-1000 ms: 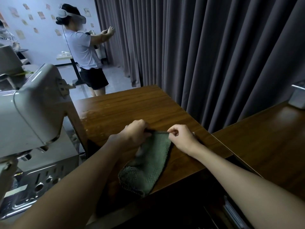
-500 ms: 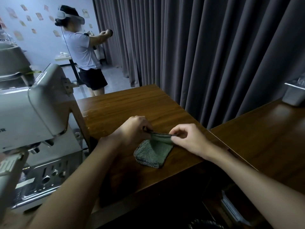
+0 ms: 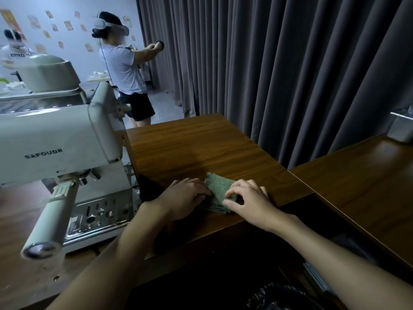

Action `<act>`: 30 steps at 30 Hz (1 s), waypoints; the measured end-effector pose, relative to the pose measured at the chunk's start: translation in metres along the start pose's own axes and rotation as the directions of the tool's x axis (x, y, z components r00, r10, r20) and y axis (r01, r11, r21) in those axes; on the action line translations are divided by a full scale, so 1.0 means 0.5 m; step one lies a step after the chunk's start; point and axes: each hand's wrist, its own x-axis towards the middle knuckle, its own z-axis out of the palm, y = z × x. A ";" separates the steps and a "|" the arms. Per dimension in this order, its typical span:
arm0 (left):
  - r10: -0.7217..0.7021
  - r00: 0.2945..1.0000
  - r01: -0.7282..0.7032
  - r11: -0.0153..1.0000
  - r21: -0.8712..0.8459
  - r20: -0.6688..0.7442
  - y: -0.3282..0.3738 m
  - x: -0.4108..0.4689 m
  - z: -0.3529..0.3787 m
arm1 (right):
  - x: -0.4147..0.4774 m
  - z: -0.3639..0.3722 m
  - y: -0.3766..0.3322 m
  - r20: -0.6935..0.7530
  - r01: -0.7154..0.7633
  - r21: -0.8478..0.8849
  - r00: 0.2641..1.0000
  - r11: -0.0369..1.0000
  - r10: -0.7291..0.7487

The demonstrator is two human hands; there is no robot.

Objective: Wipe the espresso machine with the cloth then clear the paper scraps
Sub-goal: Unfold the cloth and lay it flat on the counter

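Seen from the wearer's head, two bare forearms reach forward from the bottom of the view and meet over a dark wooden table (image 3: 190, 148). The left hand (image 3: 185, 195) lies palm down with the wrist low, its fingers (image 3: 204, 190) close together and nearly straight, their tips pressing on the left edge of a small folded green cloth (image 3: 220, 185). The right hand (image 3: 248, 198) comes in from the right with knuckles raised and fingers bent; its forefinger and thumb pinch the near right part of the cloth, while the other fingers curl loosely behind. The cloth lies flat on the table near its front edge, between the two hands, its far corner sticking out beyond the fingertips. To the left, well apart from the cloth, stands a pale espresso machine (image 3: 55, 139) with a long handle (image 3: 53, 211) pointing toward the viewer.
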 end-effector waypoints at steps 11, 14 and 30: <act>-0.035 0.959 0.030 0.999 -0.023 -0.280 0.018 -0.124 0.033 | -0.014 0.014 -0.024 0.121 0.047 0.203 0.990 0.978 -0.073; -0.082 0.981 0.072 0.995 -0.065 -0.176 0.024 -0.116 0.040 | -0.017 0.021 -0.027 0.095 0.068 0.083 0.993 0.994 -0.076; -0.229 0.953 0.237 0.971 0.016 -0.197 0.026 -0.178 0.050 | 0.004 0.025 -0.036 0.341 0.183 0.029 0.922 0.983 -0.182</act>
